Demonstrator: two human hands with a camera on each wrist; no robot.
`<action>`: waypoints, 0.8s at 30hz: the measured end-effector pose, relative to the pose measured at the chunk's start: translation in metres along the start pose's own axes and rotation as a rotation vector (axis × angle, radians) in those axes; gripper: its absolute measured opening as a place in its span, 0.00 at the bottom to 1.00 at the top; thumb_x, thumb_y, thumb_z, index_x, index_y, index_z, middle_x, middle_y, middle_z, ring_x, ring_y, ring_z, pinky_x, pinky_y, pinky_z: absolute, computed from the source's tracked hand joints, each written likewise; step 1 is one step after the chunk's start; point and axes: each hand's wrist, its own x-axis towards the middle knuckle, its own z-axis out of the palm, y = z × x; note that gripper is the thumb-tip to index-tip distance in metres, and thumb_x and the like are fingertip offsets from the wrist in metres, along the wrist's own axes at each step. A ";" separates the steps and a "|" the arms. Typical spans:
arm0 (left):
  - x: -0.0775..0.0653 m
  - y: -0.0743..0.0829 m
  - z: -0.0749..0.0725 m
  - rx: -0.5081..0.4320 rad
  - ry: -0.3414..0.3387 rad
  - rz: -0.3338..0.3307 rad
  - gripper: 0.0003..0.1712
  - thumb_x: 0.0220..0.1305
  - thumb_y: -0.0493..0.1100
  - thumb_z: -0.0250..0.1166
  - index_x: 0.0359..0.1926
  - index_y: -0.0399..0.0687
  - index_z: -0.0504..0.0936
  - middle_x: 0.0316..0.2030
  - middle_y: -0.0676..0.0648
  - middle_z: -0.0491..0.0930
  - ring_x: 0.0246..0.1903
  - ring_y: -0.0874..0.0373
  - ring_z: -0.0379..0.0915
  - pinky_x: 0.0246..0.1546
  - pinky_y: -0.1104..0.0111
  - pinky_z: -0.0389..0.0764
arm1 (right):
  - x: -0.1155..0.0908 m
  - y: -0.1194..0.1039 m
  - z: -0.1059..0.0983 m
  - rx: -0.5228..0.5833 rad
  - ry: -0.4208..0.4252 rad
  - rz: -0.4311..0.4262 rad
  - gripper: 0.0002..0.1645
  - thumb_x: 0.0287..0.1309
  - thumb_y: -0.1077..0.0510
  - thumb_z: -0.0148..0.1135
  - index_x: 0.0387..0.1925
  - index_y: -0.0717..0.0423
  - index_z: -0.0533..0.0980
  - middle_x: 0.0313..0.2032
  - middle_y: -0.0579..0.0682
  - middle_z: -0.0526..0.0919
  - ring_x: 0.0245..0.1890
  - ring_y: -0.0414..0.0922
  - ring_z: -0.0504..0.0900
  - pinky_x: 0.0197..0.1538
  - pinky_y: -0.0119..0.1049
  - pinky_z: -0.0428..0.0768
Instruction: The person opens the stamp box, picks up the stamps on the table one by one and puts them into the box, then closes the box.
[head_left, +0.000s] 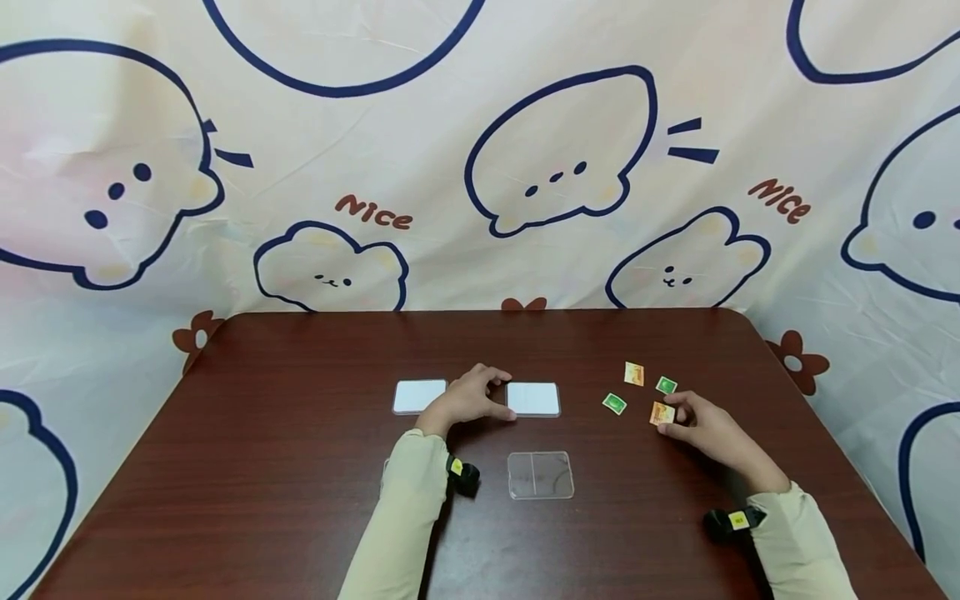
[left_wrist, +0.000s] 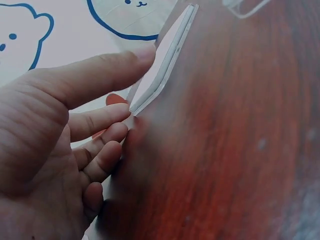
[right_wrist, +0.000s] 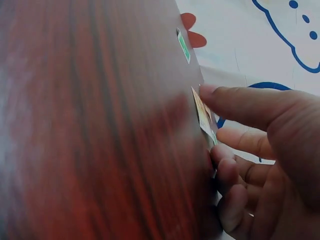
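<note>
My left hand (head_left: 471, 397) holds the left end of a flat, clear-edged case with a white face (head_left: 533, 399), thumb at its near corner and index finger at its far corner. In the left wrist view the thumb overlaps the white top of that case (left_wrist: 162, 62). On the right, my right hand (head_left: 708, 427) pinches a small orange, stamp-like picture card (head_left: 662, 414) by its edges between thumb and index finger. Around it lie another orange card (head_left: 634, 373) and two smaller green ones, one to the left (head_left: 614, 404) and one just behind (head_left: 666, 385).
A second white-faced case (head_left: 418, 397) lies left of my left hand. Nearer me is a transparent lid-like piece (head_left: 540, 476) with a dividing line. Another clear edge (head_left: 385, 467) peeks out beside the left sleeve. The brown table (head_left: 300, 500) meets a printed cloth (head_left: 450, 267) behind.
</note>
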 end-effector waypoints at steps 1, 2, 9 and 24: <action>0.000 0.000 0.000 -0.001 0.000 -0.002 0.37 0.50 0.54 0.75 0.62 0.54 0.74 0.55 0.47 0.70 0.54 0.51 0.68 0.59 0.53 0.68 | 0.000 0.000 0.000 -0.007 -0.004 -0.002 0.30 0.59 0.50 0.66 0.55 0.66 0.70 0.33 0.50 0.70 0.28 0.38 0.65 0.33 0.32 0.64; 0.001 0.000 0.000 0.000 0.003 -0.005 0.37 0.50 0.54 0.75 0.62 0.54 0.74 0.55 0.47 0.70 0.54 0.51 0.68 0.59 0.53 0.67 | 0.001 -0.001 0.000 -0.016 -0.007 -0.004 0.30 0.59 0.50 0.66 0.55 0.67 0.70 0.33 0.50 0.70 0.28 0.38 0.65 0.33 0.32 0.64; 0.001 0.002 0.002 0.034 0.026 -0.002 0.34 0.50 0.51 0.75 0.60 0.54 0.76 0.54 0.46 0.71 0.54 0.51 0.68 0.61 0.51 0.63 | 0.003 -0.001 0.002 -0.071 -0.008 -0.013 0.28 0.59 0.51 0.66 0.53 0.66 0.72 0.32 0.50 0.70 0.29 0.41 0.66 0.34 0.34 0.64; 0.001 0.001 0.004 0.059 0.040 0.000 0.33 0.50 0.50 0.75 0.59 0.54 0.76 0.53 0.46 0.71 0.54 0.50 0.68 0.60 0.51 0.62 | 0.004 -0.002 0.003 -0.082 -0.004 -0.020 0.20 0.59 0.54 0.65 0.47 0.63 0.74 0.32 0.49 0.71 0.28 0.41 0.65 0.32 0.33 0.63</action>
